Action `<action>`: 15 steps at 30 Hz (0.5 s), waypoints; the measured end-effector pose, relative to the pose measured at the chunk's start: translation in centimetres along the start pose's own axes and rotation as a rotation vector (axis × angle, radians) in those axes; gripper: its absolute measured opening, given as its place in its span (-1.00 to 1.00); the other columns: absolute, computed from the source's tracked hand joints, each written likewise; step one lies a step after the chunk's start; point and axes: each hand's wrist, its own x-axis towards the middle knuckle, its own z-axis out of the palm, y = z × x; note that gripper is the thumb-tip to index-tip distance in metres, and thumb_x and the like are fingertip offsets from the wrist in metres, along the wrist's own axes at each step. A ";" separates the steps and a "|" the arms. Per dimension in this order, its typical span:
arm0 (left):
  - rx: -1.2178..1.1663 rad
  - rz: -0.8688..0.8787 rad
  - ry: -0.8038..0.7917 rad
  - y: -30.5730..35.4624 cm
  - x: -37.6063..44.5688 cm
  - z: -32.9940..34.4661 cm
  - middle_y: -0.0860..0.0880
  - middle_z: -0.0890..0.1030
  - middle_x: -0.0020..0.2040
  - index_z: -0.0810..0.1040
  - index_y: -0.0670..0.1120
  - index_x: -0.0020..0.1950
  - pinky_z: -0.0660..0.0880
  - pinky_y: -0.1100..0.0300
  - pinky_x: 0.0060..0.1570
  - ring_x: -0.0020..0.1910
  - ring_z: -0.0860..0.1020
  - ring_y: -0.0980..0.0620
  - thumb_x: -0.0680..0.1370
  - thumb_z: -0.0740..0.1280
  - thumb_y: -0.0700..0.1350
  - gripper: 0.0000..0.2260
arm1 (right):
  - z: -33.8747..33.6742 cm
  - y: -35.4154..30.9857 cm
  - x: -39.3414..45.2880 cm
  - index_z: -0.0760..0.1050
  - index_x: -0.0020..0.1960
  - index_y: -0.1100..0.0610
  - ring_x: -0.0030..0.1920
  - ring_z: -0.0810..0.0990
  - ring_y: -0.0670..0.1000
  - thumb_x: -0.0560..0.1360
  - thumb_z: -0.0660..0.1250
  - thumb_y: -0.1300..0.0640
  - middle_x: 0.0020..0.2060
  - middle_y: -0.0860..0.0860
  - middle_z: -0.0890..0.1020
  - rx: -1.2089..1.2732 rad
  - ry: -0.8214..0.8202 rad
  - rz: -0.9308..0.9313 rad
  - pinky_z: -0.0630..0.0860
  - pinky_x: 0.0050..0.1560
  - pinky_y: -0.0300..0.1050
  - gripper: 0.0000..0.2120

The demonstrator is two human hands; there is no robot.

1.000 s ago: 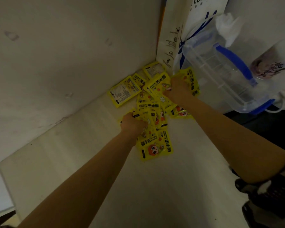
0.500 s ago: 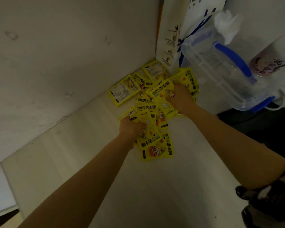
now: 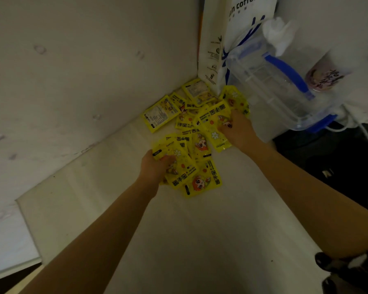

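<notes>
Gathering looks barely begun: the left hand (image 3: 155, 166) and right hand (image 3: 239, 129), set apart, each clutch a few yellow packets (image 3: 189, 124) at opposite edges of the heap in the table (image 3: 200, 240) corner, most lying loose beside the clear box (image 3: 270, 88).

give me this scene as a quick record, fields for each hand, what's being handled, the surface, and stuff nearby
left hand: grips packets at the near edge of the heap
right hand: fingers curled on packets at the heap's right side
packets: yellow hand-warmer sachets, overlapping in a loose heap in the corner
table: pale top, set against a wall
box: clear plastic, blue handle, right of the heap
bag: white coffee bag, upright behind the heap
</notes>
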 end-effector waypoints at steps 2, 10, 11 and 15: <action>-0.015 0.023 0.010 -0.7 -0.9 -0.6 -0.18 0.65 -0.13 0.54 -0.15 0.08 0.62 -0.17 -0.31 -0.29 0.63 -0.14 0.50 0.39 -0.20 -0.83 | -0.3 -0.1 -1.9 0.41 0.20 0.26 -0.02 0.42 -0.04 0.53 0.31 0.21 -0.05 0.02 0.48 0.000 0.016 -0.005 0.34 -0.18 -0.25 -0.72; -0.026 0.059 0.054 -3.9 -5.1 -3.3 -0.14 0.66 -0.11 0.52 -0.13 0.13 0.61 -0.08 -0.35 -0.39 0.64 -0.04 0.48 0.42 -0.20 -0.75 | 1.0 1.1 -10.6 0.33 -0.12 0.17 -0.19 0.44 0.00 0.50 0.33 0.17 -0.22 0.01 0.44 0.104 0.030 0.154 0.37 -0.31 -0.19 -0.83; -0.024 0.069 0.050 -4.3 -5.7 -3.7 -0.12 0.66 -0.15 0.51 -0.13 0.12 0.61 -0.07 -0.36 -0.43 0.63 0.00 0.48 0.41 -0.20 -0.76 | 1.4 1.3 -11.8 0.33 -0.13 0.17 -0.18 0.45 0.02 0.49 0.33 0.17 -0.22 0.04 0.44 0.124 0.031 0.186 0.38 -0.29 -0.15 -0.82; -0.039 0.072 0.040 -6.4 -8.1 -5.4 -0.08 0.63 -0.20 0.51 -0.15 0.11 0.62 -0.12 -0.34 -0.49 0.59 0.07 0.48 0.41 -0.22 -0.77 | 3.1 2.2 -16.4 0.35 -0.16 0.16 -0.16 0.49 0.08 0.46 0.35 0.17 -0.19 0.12 0.49 0.219 0.073 0.274 0.47 -0.16 0.02 -0.83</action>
